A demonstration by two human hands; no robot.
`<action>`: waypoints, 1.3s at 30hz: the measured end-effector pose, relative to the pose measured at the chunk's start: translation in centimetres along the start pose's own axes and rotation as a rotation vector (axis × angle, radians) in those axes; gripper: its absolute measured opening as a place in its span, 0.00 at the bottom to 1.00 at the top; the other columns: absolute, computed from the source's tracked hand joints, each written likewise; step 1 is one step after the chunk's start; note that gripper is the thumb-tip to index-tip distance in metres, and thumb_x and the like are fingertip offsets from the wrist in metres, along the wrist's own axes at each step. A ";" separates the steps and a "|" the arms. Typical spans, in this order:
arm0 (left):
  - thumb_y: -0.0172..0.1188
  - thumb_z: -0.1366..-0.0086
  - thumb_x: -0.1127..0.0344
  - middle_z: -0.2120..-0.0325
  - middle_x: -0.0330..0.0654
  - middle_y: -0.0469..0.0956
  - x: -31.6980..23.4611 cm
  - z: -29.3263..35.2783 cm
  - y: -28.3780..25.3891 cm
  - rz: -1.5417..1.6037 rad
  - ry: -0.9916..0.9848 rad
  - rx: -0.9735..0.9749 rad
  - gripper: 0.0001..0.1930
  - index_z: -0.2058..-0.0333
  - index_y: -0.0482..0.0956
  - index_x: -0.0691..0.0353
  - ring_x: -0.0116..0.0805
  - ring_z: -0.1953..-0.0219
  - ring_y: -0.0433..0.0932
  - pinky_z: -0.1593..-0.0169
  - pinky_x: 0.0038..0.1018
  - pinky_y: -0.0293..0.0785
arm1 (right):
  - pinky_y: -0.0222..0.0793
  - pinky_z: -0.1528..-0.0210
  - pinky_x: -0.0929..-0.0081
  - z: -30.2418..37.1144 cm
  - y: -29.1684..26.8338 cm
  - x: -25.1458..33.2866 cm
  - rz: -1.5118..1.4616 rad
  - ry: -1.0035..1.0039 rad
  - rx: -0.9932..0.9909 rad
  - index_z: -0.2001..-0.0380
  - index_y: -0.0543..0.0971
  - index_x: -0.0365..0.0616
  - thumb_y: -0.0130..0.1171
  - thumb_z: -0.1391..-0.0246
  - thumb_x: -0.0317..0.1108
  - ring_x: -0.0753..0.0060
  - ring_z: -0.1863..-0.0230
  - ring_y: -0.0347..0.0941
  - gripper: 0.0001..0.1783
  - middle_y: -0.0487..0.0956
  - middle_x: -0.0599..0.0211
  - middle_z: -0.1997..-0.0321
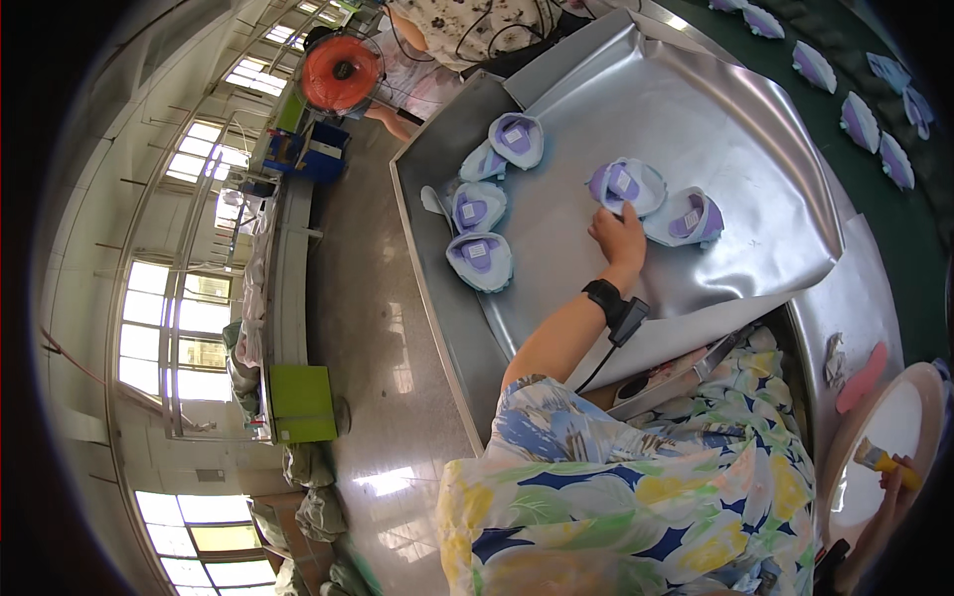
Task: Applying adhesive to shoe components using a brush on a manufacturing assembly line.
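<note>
My left hand (pixel 618 240), a dark band on its wrist, pinches the near edge of a purple and white shoe upper (pixel 648 189) on the metal-covered worktable (pixel 696 109). Right beside it lies a second shoe upper (pixel 686 221), its opening facing up. At the far right, my right hand (pixel 899 479) holds a brush (pixel 878 459) with a yellow handle, its bristles over a round basin (pixel 932 407) with a white inside. Part of that hand is lost in the dark picture rim.
Several similar shoe uppers (pixel 479 253) line the table's raised left edge. More uppers (pixel 859 121) rest on a dark green belt (pixel 795 104) at the right. A pink flat piece (pixel 863 377) lies by the basin. An orange fan (pixel 341 74) and another person (pixel 477 25) are at the far side.
</note>
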State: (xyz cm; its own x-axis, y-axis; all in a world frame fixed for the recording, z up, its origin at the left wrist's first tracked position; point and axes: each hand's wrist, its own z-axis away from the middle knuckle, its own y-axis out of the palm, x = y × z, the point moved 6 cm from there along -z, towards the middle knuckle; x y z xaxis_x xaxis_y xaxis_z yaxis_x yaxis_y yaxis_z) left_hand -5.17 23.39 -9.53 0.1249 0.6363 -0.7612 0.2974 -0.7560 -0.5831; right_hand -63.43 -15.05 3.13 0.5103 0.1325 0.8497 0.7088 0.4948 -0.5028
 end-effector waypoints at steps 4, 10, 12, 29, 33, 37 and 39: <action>0.58 0.37 0.61 0.69 0.55 0.71 -5.7 3.8 3.5 -0.023 0.302 0.033 0.15 0.70 0.68 0.70 0.53 0.64 0.70 0.57 0.44 0.64 | 0.59 0.47 0.76 0.5 -0.8 -0.8 -0.022 0.022 -0.016 0.50 0.72 0.43 0.50 0.34 0.42 0.72 0.55 0.65 0.17 0.74 0.64 0.49; 0.56 0.37 0.65 0.67 0.57 0.69 -13.0 7.4 10.6 0.293 0.243 0.555 0.11 0.68 0.65 0.67 0.57 0.65 0.69 0.61 0.45 0.65 | 0.60 0.48 0.77 2.0 -2.0 -2.5 -0.031 0.016 -0.082 0.49 0.72 0.42 0.50 0.34 0.42 0.72 0.53 0.67 0.18 0.74 0.64 0.49; 0.55 0.37 0.67 0.70 0.55 0.69 -16.1 7.9 11.8 0.343 0.328 0.617 0.10 0.68 0.65 0.66 0.55 0.70 0.71 0.67 0.43 0.66 | 0.61 0.49 0.78 2.9 -2.5 -3.3 -0.035 0.024 -0.108 0.48 0.72 0.42 0.51 0.34 0.41 0.72 0.53 0.67 0.18 0.74 0.64 0.49; 0.54 0.44 0.72 0.61 0.46 0.80 -25.7 9.7 12.7 -0.069 1.399 1.047 0.13 0.59 0.76 0.64 0.49 0.57 0.79 0.55 0.36 0.75 | 0.65 0.58 0.83 8.4 -1.6 1.1 -0.168 -0.047 -0.347 0.57 0.73 0.39 0.54 0.39 0.29 0.81 0.61 0.69 0.09 0.74 0.68 0.56; 0.50 0.35 0.62 0.60 0.52 0.80 -28.6 10.5 15.5 0.090 0.611 1.243 0.16 0.53 0.74 0.65 0.47 0.56 0.79 0.54 0.38 0.73 | 0.63 0.53 0.82 7.5 -2.0 1.6 -0.135 -0.038 -0.365 0.56 0.73 0.40 0.54 0.42 0.26 0.79 0.57 0.69 0.10 0.75 0.69 0.58; 0.49 0.34 0.52 0.57 0.58 0.79 -29.4 11.5 19.1 -0.049 0.553 1.333 0.24 0.49 0.72 0.66 0.50 0.54 0.79 0.51 0.39 0.72 | 0.62 0.53 0.83 7.0 -1.1 4.2 -0.079 -0.036 -0.355 0.58 0.73 0.40 0.56 0.43 0.25 0.80 0.57 0.69 0.09 0.74 0.70 0.58; 0.53 0.38 0.47 0.54 0.61 0.77 -29.1 11.9 21.2 -0.368 0.802 1.261 0.30 0.48 0.71 0.69 0.54 0.51 0.77 0.48 0.38 0.71 | 0.63 0.53 0.83 6.6 -0.4 4.7 -0.110 -0.052 -0.338 0.58 0.73 0.40 0.56 0.43 0.25 0.79 0.56 0.69 0.09 0.74 0.69 0.58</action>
State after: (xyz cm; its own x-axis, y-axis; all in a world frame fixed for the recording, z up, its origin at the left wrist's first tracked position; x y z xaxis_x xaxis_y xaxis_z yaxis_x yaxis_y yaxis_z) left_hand -13.82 -12.98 -3.12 0.8098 0.4109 -0.4189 -0.4915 0.0850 -0.8667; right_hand -64.48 -8.97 8.38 0.4029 0.1426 0.9041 0.8835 0.1974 -0.4248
